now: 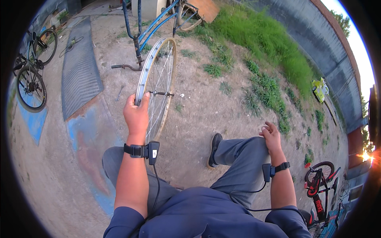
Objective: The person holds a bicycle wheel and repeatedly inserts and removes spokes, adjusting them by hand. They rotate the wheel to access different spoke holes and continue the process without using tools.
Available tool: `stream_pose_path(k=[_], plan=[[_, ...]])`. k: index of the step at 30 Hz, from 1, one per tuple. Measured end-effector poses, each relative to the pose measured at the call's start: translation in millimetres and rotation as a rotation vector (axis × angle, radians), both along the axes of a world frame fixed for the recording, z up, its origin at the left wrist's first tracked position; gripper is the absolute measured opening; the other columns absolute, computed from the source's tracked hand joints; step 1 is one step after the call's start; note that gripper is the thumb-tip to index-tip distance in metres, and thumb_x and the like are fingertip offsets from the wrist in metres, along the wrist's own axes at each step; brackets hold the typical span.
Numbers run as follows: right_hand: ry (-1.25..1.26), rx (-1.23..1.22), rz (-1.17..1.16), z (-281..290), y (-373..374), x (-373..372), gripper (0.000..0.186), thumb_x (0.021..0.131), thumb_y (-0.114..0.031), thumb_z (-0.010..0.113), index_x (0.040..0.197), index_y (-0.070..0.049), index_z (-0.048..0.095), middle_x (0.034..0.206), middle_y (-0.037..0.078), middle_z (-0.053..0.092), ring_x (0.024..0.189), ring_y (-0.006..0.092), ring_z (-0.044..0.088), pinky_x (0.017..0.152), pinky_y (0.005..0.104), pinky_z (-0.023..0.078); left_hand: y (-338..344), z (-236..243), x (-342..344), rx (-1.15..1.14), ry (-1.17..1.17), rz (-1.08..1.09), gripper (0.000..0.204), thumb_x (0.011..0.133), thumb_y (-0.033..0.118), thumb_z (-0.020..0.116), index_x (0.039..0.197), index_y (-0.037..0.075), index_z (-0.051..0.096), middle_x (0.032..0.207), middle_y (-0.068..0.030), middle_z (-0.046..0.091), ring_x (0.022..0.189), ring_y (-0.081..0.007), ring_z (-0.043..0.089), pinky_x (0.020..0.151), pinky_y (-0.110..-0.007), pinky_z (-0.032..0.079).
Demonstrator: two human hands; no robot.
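Observation:
Upright in front of me stands a bare bicycle wheel (145, 73), with a silvery rim, thin spokes and no tyre. My left hand (135, 113) is closed around the near side of its rim, thumb up. A dark axle (160, 93) sticks out from the hub. My right hand (271, 137) rests by my right knee, holding nothing, its fingers loosely bent and apart. Beyond the wheel is a blue bicycle frame (158, 20), upside down with its handlebar (126, 67) at the ground. Each of my wrists wears a black strap with a small box and cable.
A small wrench (119, 93) lies on the dirt left of the wheel. Farther left are a ridged grey sheet (81, 73) and a parked bicycle (31, 85). Grass (254, 43) grows along the wall at right. A black and red bicycle (319, 194) lies at lower right.

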State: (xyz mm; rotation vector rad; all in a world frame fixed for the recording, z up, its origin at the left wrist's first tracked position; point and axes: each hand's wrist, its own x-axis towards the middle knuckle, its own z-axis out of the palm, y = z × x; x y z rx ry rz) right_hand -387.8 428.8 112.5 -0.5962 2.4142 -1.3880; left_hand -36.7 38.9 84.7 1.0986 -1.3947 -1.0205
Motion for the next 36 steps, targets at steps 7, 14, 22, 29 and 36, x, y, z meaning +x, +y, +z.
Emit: stream_pose_path(k=[7, 14, 22, 29, 36], plan=[[0.041, 0.044, 0.166, 11.4, -39.1, 30.0, 0.057, 0.099, -0.017, 0.07, 0.147, 0.006, 0.051, 0.115, 0.012, 0.07, 0.095, 0.0172, 0.071, 0.087, 0.0315, 0.055, 27.5, -5.2, -22.6, 0.16, 0.107, -0.267, 0.036, 0.101, 0.02, 0.072, 0.128, -0.001, 0.063, 0.094, -0.0028, 0.068, 0.082, -0.0098, 0.06, 0.075, -0.03, 0.051], [-0.043, -0.046, 0.526, 22.6, -140.1, 108.5, 0.065, 0.102, -0.024, 0.073, 0.153, 0.003, 0.045, 0.127, 0.017, 0.066, 0.113, 0.0222, 0.069, 0.093, 0.0361, 0.056, 84.1, -11.8, -43.8, 0.062, 0.097, -0.675, 0.054, 0.101, 0.008, 0.067, 0.151, -0.001, 0.047, 0.122, -0.0118, 0.068, 0.111, -0.0218, 0.068, 0.097, -0.038, 0.054], [0.217, 0.065, 0.423, 18.0, -229.9, 134.3, 0.068, 0.091, -0.039, 0.083, 0.138, 0.002, 0.056, 0.104, 0.018, 0.072, 0.092, 0.0263, 0.072, 0.081, 0.0386, 0.057, 118.4, -13.7, -43.3, -0.02, -0.157, -0.853, 0.059, 0.095, 0.012, 0.07, 0.149, 0.0, 0.049, 0.131, -0.0235, 0.064, 0.121, -0.0395, 0.066, 0.103, -0.046, 0.053], [0.437, 0.068, 0.366, 28.4, -268.8, 93.7, 0.051, 0.089, -0.034, 0.082, 0.12, 0.002, 0.064, 0.086, 0.013, 0.074, 0.077, 0.0226, 0.072, 0.07, 0.0386, 0.056, 132.9, -7.3, -18.4, -0.014, -0.295, -0.908, 0.042, 0.095, 0.019, 0.071, 0.132, 0.001, 0.063, 0.126, -0.021, 0.066, 0.114, -0.0387, 0.068, 0.097, -0.045, 0.054], [0.154, 0.079, 0.476, 40.8, -350.9, 32.8, 0.033, 0.1, -0.022, 0.072, 0.12, 0.002, 0.062, 0.074, 0.003, 0.062, 0.063, 0.0133, 0.067, 0.064, 0.0313, 0.053, 128.4, -14.0, -10.8, 0.163, -0.326, -0.955, 0.04, 0.096, 0.024, 0.072, 0.13, 0.004, 0.066, 0.122, -0.0196, 0.069, 0.111, -0.037, 0.07, 0.091, -0.046, 0.056]])
